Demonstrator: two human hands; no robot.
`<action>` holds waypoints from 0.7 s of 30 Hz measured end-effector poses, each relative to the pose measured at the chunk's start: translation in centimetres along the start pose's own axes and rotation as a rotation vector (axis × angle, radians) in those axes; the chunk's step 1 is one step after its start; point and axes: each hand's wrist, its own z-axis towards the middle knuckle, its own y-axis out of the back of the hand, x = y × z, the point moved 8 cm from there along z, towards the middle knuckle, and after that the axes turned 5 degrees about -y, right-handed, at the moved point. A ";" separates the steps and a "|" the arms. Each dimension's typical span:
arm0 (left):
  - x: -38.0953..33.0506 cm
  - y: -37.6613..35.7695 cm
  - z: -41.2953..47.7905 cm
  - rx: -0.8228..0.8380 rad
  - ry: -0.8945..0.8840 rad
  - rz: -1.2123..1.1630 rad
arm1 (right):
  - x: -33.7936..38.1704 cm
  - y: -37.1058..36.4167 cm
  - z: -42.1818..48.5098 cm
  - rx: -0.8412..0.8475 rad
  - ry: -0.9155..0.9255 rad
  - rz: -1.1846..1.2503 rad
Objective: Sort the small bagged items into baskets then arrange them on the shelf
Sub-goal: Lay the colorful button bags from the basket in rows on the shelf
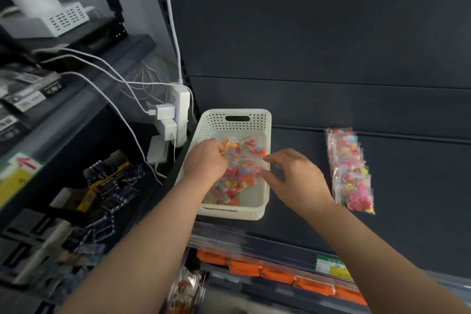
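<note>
Head view: my left hand (206, 163) is down inside the white perforated basket (234, 120), fingers curled around the top of a clear bag of coloured buttons (232, 149). My right hand (298, 176) reaches over the basket's right wall. Its thumb and forefinger are bent with a narrow gap between them, tips at the edge of the bags. Blur keeps me from telling whether they pinch anything.

More button bags (234, 186) lie loose across the basket floor. The basket stands at the left end of the dark shelf (413, 186), close to its front edge, handle slot on the far wall. A stack of button bags (351, 171) lies overlapped on the shelf to the right of the basket, apart from it, running from the back toward the front edge.

Just past the shelf's left end hangs a white power strip (183, 104) with chargers (165, 111) plugged in and white cables (107, 81) trailing off. Below the front edge, orange packs (277, 275) line the lower shelf.
</note>
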 end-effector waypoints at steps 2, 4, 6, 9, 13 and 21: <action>-0.1 -0.8 1.3 0.016 -0.015 0.055 | -0.2 -0.3 0.2 0.009 -0.027 0.030; -0.4 -1.9 2.6 0.063 -0.027 0.138 | -0.5 -0.3 0.2 -0.010 -0.055 0.035; -0.5 -2.8 3.6 0.097 -0.025 0.191 | -0.5 -0.2 0.1 -0.028 -0.066 0.029; -0.2 -3.4 4.8 0.096 -0.014 0.220 | -0.5 -0.1 -0.1 -0.028 -0.083 0.027; -0.9 -1.8 4.8 -0.021 -0.069 0.153 | -0.5 -0.1 -0.1 0.019 -0.088 0.059; -9.6 1.1 -0.5 0.101 -0.420 -0.437 | -3.7 3.1 0.3 -0.061 -0.289 0.377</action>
